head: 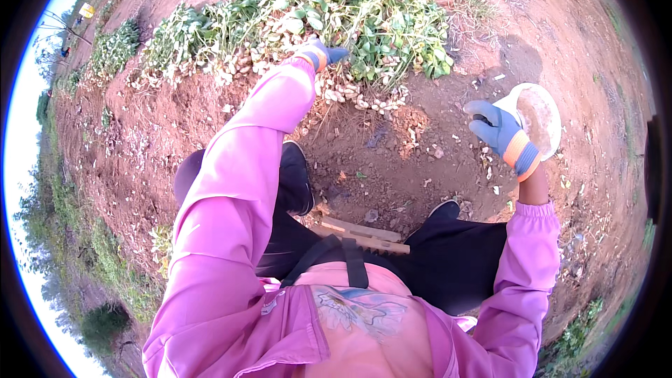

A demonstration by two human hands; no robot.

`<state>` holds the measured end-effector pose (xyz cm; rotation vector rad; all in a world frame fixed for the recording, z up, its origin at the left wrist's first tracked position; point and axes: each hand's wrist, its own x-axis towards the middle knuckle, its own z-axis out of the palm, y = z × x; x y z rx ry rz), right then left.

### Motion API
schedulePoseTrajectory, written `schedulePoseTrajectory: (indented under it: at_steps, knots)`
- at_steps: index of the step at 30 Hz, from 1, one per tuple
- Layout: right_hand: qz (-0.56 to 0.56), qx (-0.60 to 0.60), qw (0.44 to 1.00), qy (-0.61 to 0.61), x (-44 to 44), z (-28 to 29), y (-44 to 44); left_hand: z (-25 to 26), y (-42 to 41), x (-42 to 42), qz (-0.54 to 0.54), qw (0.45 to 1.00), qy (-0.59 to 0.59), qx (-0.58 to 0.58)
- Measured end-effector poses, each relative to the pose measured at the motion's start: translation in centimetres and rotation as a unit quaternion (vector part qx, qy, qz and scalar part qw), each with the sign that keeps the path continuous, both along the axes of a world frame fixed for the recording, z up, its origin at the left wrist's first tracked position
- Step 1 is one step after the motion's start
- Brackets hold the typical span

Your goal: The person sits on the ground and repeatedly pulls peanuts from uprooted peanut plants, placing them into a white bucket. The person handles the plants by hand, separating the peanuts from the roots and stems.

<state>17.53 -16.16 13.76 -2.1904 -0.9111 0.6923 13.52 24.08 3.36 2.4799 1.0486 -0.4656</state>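
My left hand (321, 54), in a grey-blue work glove with an orange cuff band, reaches to the front edge of a row of uprooted peanut plants (315, 10). Its thumb points right; its other fingers are partly hidden, so whether they grip anything cannot be told. Pale peanut pods (341, 92) hang and lie along the row's near side. Beside a white bucket (541, 121) at the right is my right hand (496, 128), gloved alike, with fingers curved and a gap between thumb and fingers. Nothing shows clearly between them.
Reddish soil (378, 168) with dry leaf scraps lies between my feet. A low wooden seat (367, 236) is under me. Another heap of plants (114, 50) lies farther left along the row. Dry grass (470, 5) grows behind the row's right end.
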Motion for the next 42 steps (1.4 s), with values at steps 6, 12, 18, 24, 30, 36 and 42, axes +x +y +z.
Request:
schedulePoseTrajectory:
  at_steps: [6, 12, 18, 24, 30, 36, 42]
  knots:
    - [0.016, -0.011, 1.000, -0.018, 0.0, -0.5, -1.4, -4.3, -5.6, -0.4, 0.185, 0.976, -0.114, 0.006]
    - [0.047, -0.032, 0.996, -0.073, 0.0, -0.4, -2.2, -4.2, -4.5, 0.6, 0.178, 0.981, -0.077, -0.008]
    - [0.101, -0.016, 0.990, -0.096, 0.1, -0.5, -0.9, -7.2, 0.5, 0.5, 0.228, 0.937, -0.131, -0.232]
    - [0.070, -0.013, 0.995, -0.065, -0.6, -0.4, -1.4, -0.7, -8.5, -2.7, 0.233, 0.782, -0.268, -0.512]
    - [0.042, -0.016, 0.998, -0.054, -0.7, -0.8, -1.5, -3.3, -15.7, -3.6, 0.121, 0.728, -0.241, -0.630]
    - [0.045, -0.017, 0.996, -0.070, -1.3, 0.0, -1.6, -3.2, -20.0, -4.9, 0.154, 0.698, -0.309, -0.627]
    - [0.019, 0.012, 0.999, -0.039, -1.2, -1.6, -1.1, -2.8, -20.8, -6.3, 0.093, 0.620, -0.328, -0.707]
